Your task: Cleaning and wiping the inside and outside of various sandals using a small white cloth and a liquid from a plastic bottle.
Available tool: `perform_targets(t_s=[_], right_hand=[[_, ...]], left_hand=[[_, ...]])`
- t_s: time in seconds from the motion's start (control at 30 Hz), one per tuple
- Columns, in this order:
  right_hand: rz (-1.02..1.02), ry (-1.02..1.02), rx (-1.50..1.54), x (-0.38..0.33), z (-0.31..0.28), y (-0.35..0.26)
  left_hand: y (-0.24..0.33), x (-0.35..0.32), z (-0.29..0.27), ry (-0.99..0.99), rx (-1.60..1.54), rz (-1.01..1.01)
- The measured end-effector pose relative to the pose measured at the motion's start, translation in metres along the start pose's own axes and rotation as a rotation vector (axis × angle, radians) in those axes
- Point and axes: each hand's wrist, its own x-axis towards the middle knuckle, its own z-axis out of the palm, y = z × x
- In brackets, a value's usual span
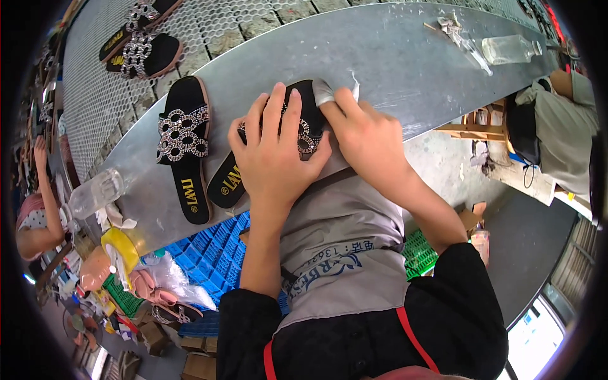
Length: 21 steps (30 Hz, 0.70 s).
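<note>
A black slide sandal [223,185] with a rhinestone ring strap lies sole down at the near edge of the metal table. Spread across its strap, the fingers of my left hand [273,142] hold it, thumb at its right side. My right hand [372,133] is closed at the toe, with a whitish cloth [323,92] wrapped over a fingertip and pressed on the toe's edge. A wisp of the cloth sticks up beyond the knuckles. The other sandal [183,135] of the same kind rests to the left, apart from my hands. My palm hides much of the held sandal's strap.
Beyond the metal table [266,60] runs a mesh conveyor [215,19] carrying more sandals [142,54]. Clear bottles stand at the right [510,49] and left [98,193]. Blue crates [209,253] sit below the near edge. Other people are at both sides.
</note>
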Motion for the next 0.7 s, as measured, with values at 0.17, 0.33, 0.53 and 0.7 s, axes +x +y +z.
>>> perform_targets(t_s=[0.17,0.33,0.53,0.7], right_hand=[[0.066,-0.053,-0.052,-0.016,-0.008,-0.011],[0.115,-0.039,-0.017,-0.019,-0.006,-0.018],[0.219,-0.070,0.053,-0.005,-0.013,-0.017],[0.307,-0.085,0.073,-0.021,-0.014,-0.024]], left_hand=[[0.001,0.000,0.004,-0.003,-0.026,0.001],[0.002,-0.002,0.004,-0.013,0.003,-0.014],[0.001,0.000,0.006,-0.044,-0.017,0.030],[0.003,-0.003,0.010,-0.047,-0.011,0.038]])
